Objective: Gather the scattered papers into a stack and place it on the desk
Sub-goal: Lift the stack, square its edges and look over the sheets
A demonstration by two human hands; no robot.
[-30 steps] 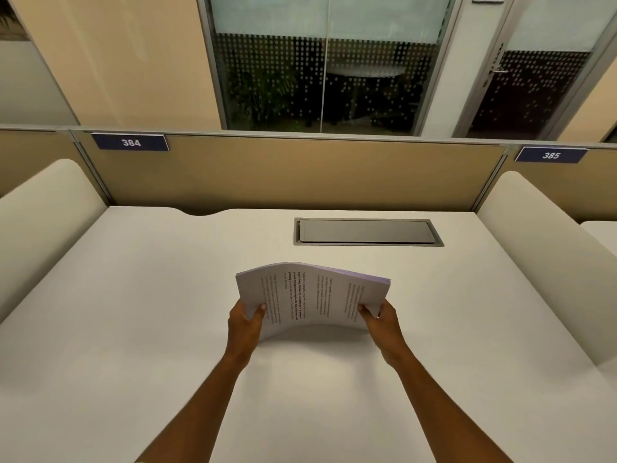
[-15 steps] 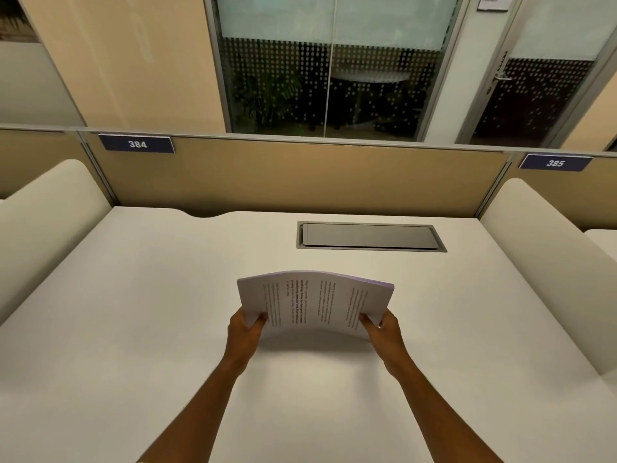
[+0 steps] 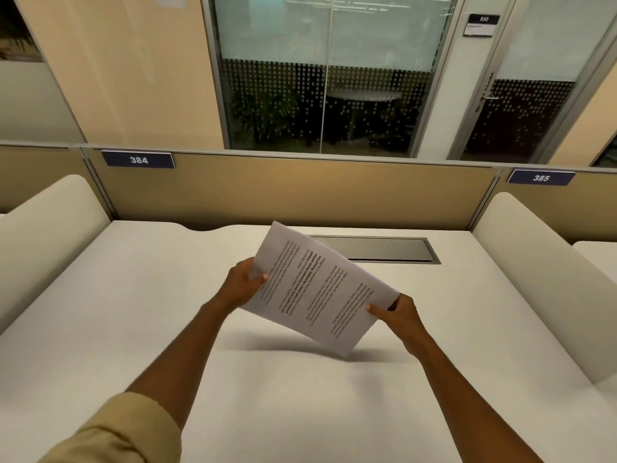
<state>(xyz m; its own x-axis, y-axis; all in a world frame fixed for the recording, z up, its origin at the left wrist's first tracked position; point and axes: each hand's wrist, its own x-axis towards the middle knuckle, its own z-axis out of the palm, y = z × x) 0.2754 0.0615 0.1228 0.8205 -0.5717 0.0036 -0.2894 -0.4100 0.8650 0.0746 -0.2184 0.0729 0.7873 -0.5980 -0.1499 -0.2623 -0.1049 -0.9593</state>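
A stack of printed white papers (image 3: 317, 289) is held tilted above the middle of the white desk (image 3: 133, 329), its lower corner close to the desk top. My left hand (image 3: 242, 284) grips the stack's left edge, thumb on the top sheet. My right hand (image 3: 399, 315) grips the right edge lower down, thumb on top. The stack's top corner points toward the back of the desk. No loose sheets lie on the desk.
A grey cable hatch (image 3: 377, 249) is set into the desk behind the papers. Cream padded dividers stand at the left (image 3: 43, 228) and right (image 3: 541, 262). A tan partition (image 3: 300, 192) with number plates 384 and 385 closes the back.
The stack was level and bowed between both hands; now it is rotated and tilted, the left side raised and the right side lowered toward the desk. The view has also shifted.
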